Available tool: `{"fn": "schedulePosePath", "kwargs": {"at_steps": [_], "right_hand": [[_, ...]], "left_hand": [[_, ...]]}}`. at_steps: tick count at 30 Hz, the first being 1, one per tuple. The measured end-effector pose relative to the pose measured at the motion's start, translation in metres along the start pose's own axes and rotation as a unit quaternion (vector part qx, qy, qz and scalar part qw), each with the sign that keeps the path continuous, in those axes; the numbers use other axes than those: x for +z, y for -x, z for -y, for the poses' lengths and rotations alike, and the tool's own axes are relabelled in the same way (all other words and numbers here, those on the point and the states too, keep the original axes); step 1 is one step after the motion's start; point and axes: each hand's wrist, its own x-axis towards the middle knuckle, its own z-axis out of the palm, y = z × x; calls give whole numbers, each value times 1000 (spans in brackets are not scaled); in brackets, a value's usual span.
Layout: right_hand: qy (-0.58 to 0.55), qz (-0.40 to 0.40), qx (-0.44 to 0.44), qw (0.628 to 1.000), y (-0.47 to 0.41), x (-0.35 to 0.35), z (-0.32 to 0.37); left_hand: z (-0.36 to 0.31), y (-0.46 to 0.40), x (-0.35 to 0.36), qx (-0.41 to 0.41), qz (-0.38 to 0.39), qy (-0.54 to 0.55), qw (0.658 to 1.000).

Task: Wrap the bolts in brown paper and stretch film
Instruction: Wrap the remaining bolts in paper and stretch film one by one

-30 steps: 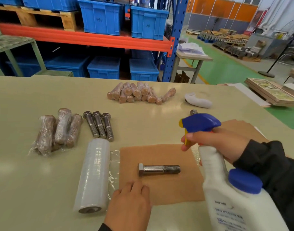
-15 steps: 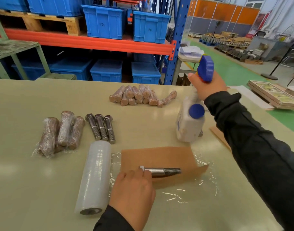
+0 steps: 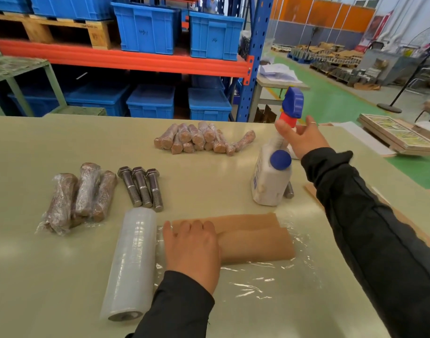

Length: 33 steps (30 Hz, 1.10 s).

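A sheet of brown paper (image 3: 255, 242) lies folded over on a spread piece of stretch film (image 3: 270, 281); the bolt inside it is hidden. My left hand (image 3: 192, 250) lies over the left end of the fold, its fingers curled round the paper. The stretch film roll (image 3: 132, 259) sits just left of that hand. Three bare bolts (image 3: 142, 186) lie side by side behind the roll. My right hand (image 3: 301, 137) is at the neck of the standing spray bottle (image 3: 270, 179), fingers spread and loose.
Film-wrapped bundles (image 3: 79, 196) lie at the left, and a pile of paper-wrapped bolts (image 3: 201, 137) at the back of the table (image 3: 50, 276). One more bolt (image 3: 289, 190) shows behind the bottle. Spare brown paper (image 3: 311, 191) lies under my right arm.
The spray bottle went from held over the paper to standing at the back right, and my right hand loosened. My left hand folded the paper over the bolt, hiding it.
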Motion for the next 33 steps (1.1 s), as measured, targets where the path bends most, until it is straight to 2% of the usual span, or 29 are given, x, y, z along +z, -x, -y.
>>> {"fn": "schedulePosePath", "kwargs": {"at_steps": [2,4,6,8,9,10,11,16,21,25,30,33], "right_hand": [[3,-66,2,998,26,-10,-7],[38,-85,-82,992,69,-10,-21],[83,34,-163,983,117,2,-34],[171,202,-195,944,156,21,-49],[217,242,-215,921,168,30,-57],[244,250,-229,908,173,36,-66],[253,248,-231,906,176,39,-69],[250,231,-222,914,175,44,-66],[275,247,-213,905,170,47,-67],[305,285,-179,891,162,52,-65],[286,348,-177,875,150,42,-58],[286,302,-165,894,125,41,-54]], "left_hand": [[2,-2,6,-11,22,-9,1000],[2,-3,7,-19,23,-19,999],[1,-3,8,-21,7,-7,1000],[0,-2,7,-19,-28,4,999],[0,-3,4,-4,-58,6,998],[-2,-4,2,20,-91,21,995],[-3,-4,1,43,-115,34,992],[-2,3,8,81,-34,9,996],[0,19,13,116,-51,-8,992],[2,18,18,100,-59,10,993],[-1,11,20,101,-44,0,994],[-2,9,21,93,-46,-2,995]]}}
